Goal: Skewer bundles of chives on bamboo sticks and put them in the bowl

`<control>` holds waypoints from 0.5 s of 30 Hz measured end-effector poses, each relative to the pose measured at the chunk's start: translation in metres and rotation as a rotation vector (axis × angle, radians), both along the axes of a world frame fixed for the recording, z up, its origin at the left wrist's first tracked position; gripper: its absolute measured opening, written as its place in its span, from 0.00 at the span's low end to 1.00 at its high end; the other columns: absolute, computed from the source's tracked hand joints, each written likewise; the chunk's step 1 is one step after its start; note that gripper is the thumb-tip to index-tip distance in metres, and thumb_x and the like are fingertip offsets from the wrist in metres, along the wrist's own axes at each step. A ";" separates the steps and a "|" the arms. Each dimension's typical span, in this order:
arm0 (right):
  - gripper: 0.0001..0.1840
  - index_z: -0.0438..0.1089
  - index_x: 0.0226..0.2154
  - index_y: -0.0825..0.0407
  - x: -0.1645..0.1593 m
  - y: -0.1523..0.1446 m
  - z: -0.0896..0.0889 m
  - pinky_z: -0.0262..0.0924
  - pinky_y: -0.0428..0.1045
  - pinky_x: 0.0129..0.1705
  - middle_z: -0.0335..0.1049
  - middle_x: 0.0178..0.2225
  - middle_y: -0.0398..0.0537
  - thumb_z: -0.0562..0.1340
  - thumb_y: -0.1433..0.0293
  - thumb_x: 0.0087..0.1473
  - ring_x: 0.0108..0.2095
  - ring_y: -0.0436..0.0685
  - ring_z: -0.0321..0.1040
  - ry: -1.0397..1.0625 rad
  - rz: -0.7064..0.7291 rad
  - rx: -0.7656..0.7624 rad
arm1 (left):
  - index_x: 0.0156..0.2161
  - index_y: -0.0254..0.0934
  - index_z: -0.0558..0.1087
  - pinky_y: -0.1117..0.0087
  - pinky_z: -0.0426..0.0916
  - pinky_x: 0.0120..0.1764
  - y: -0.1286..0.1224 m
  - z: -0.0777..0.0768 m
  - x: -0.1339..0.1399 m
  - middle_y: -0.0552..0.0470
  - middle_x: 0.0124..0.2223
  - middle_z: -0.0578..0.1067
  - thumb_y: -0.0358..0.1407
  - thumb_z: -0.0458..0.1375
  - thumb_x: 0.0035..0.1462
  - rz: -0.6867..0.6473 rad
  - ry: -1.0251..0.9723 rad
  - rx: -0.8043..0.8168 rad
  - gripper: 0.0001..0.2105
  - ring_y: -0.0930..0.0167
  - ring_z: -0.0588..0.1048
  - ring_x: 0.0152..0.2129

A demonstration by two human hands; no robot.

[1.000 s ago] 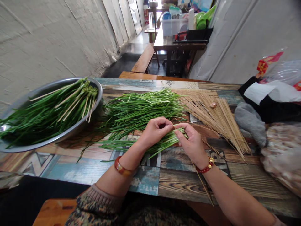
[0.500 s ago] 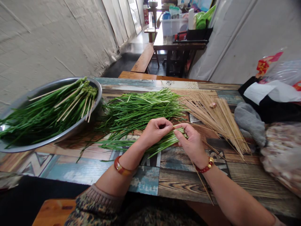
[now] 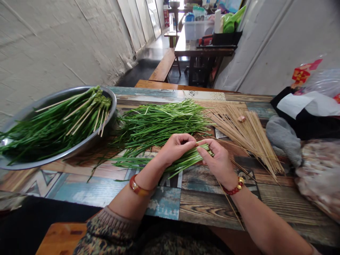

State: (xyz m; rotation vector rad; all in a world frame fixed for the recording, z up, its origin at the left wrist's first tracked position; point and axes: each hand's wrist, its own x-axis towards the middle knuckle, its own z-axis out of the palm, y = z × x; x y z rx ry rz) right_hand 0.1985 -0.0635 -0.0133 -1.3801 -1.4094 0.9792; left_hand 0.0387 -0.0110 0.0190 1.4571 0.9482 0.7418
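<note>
On the patchwork tabletop (image 3: 202, 209), green stalks (image 3: 164, 122); beyond, bench (image 3: 163, 66) and pale walls (image 3: 53, 39).

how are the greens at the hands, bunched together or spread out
Bunched: the greens lie packed side by side at the right hand, their stem ends close together, while the leafy ends splay loosely.
</note>
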 end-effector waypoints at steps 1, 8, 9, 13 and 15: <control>0.12 0.69 0.38 0.51 0.000 0.000 0.001 0.61 0.46 0.26 0.72 0.31 0.46 0.61 0.61 0.55 0.25 0.51 0.66 -0.004 -0.001 -0.001 | 0.25 0.30 0.72 0.77 0.57 0.27 0.000 0.000 0.000 0.55 0.24 0.68 0.37 0.58 0.51 -0.004 -0.020 -0.026 0.10 0.77 0.63 0.22; 0.12 0.70 0.38 0.51 0.001 0.001 0.000 0.61 0.46 0.25 0.72 0.31 0.45 0.61 0.61 0.55 0.25 0.50 0.65 -0.001 -0.006 0.013 | 0.25 0.30 0.71 0.77 0.56 0.25 -0.001 -0.001 0.000 0.56 0.23 0.66 0.38 0.60 0.50 -0.021 -0.084 -0.136 0.11 0.79 0.61 0.20; 0.12 0.70 0.37 0.52 0.001 0.001 -0.001 0.61 0.46 0.25 0.72 0.30 0.45 0.61 0.61 0.55 0.24 0.50 0.65 -0.001 -0.005 0.014 | 0.25 0.30 0.71 0.78 0.56 0.25 -0.001 -0.001 0.000 0.56 0.23 0.66 0.38 0.60 0.50 -0.021 -0.084 -0.140 0.11 0.79 0.61 0.20; 0.12 0.70 0.38 0.51 0.001 0.001 0.000 0.61 0.45 0.23 0.71 0.30 0.44 0.61 0.61 0.54 0.23 0.49 0.64 0.004 0.004 0.001 | 0.25 0.30 0.71 0.78 0.55 0.24 0.000 -0.002 -0.001 0.56 0.23 0.66 0.38 0.60 0.50 -0.020 -0.077 -0.152 0.11 0.79 0.61 0.20; 0.12 0.70 0.38 0.51 0.001 0.001 0.001 0.61 0.44 0.22 0.70 0.30 0.44 0.61 0.61 0.55 0.22 0.49 0.64 0.022 0.012 -0.013 | 0.25 0.30 0.71 0.78 0.54 0.23 -0.001 -0.001 0.000 0.56 0.22 0.66 0.39 0.59 0.50 -0.013 -0.073 -0.153 0.11 0.79 0.60 0.19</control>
